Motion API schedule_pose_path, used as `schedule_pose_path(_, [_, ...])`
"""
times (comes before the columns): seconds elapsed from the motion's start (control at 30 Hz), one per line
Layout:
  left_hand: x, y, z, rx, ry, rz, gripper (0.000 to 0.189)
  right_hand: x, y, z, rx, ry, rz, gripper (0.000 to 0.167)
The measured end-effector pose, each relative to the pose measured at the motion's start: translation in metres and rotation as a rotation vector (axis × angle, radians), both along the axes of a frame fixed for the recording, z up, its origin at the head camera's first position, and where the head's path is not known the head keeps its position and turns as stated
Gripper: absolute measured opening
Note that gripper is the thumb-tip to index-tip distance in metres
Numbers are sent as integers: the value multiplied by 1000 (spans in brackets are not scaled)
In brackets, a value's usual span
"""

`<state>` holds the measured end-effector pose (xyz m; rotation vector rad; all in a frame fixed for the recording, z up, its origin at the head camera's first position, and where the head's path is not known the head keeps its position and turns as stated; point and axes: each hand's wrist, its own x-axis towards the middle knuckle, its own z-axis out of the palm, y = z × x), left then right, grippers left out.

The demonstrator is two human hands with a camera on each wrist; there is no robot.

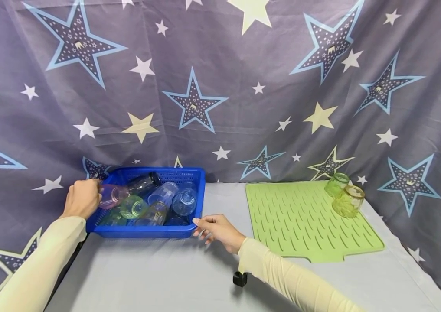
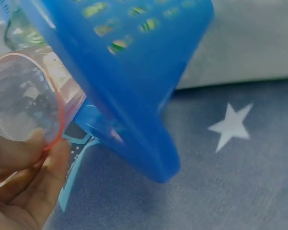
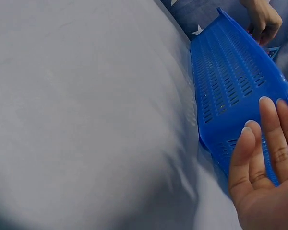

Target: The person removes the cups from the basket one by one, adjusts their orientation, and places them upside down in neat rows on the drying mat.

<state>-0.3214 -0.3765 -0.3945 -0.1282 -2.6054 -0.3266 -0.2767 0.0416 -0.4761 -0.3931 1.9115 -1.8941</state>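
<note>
My left grip (image 1: 81,199) pinches the thin round rim of a pink cup (image 1: 112,196), thumb against fingers; the cup is smooth and see-through, lying tilted at the left end of a blue basket (image 1: 146,232). My right grip (image 1: 220,232) is loose, fingers nearly straight, at the basket's front right corner; how firmly it touches there, I cannot tell. The basket is one rectangular piece of glossy plastic, its walls pierced by rows of slots. More see-through cups are heaped inside, including one dark cup (image 1: 142,184); they overlap too much for me to count exactly. Well to the right, one flat lime-green mat (image 1: 290,216), ribbed with rows of short curved ridges, bears two cups close together: one green cup (image 1: 335,185), one bumpy yellow cup (image 1: 347,203). Pale, creased cloth covers the surface (image 1: 158,273); behind hangs a star-printed curtain (image 1: 220,47).
</note>
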Motion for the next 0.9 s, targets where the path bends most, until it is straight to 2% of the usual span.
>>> schedule_pose_path(0.23, [2,4,4,62,101,29,16,-2,1,-2,-5,-5,-4,44])
schedule_pose_path(0.33, [3,8,6,86,124,43,16,-2,1,-3,-8,-8,1,44])
schedule_pose_path(0.57, [11,22,12,141,89,93,18,-2,1,-5,-37,-21,12,40])
schedule_pose_path(0.8, [17,39,14,248,36,101,22,-2,1,-4,-45,-24,18,38])
schedule_pose_path(0.9, [20,47,12,283,28,80,22,-2,1,-4,-42,-24,17,38])
